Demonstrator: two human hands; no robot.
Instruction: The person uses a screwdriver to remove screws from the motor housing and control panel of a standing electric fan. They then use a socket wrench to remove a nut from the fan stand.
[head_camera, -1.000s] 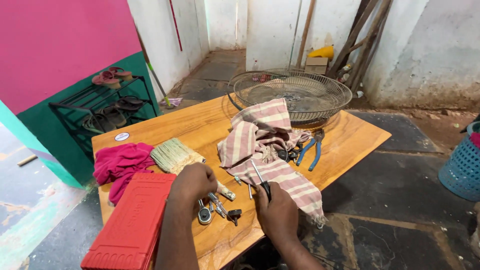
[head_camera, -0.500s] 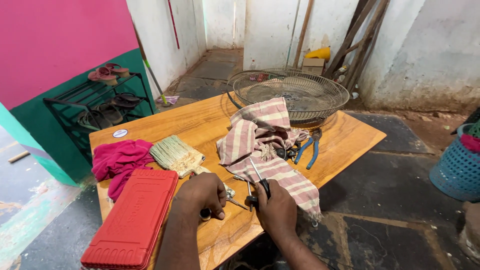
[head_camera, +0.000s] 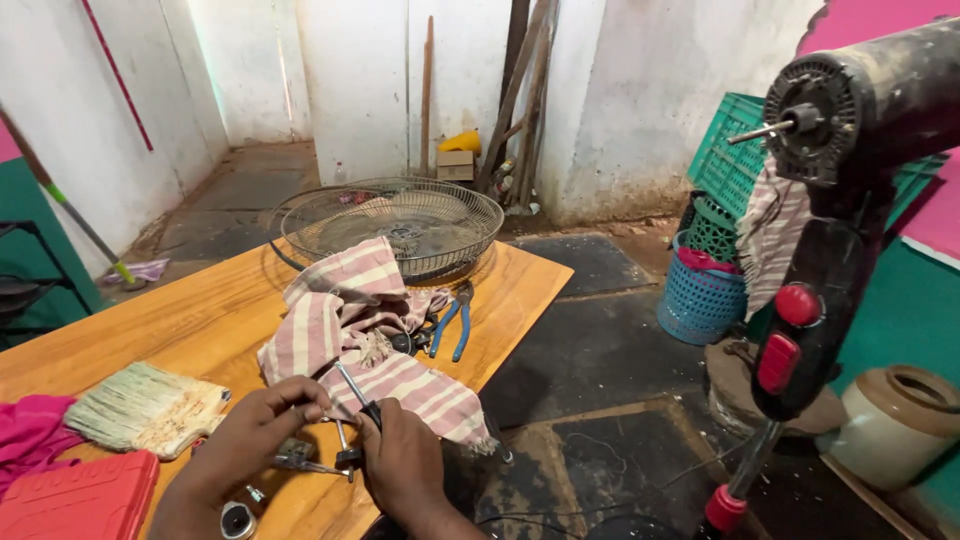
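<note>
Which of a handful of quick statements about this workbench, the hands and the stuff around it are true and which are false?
1. The right hand holds a slim screwdriver. True.
2. The wire fan guard hangs on the wall. False: it sits on the far end of the wooden table.
3. The blue-handled pliers lie beside the striped cloth. True.
4. The paintbrush is in the left hand. False: it lies on the table, apart from that hand.
5. The blue basket stands on the table. False: it stands on the floor, right of the table.
</note>
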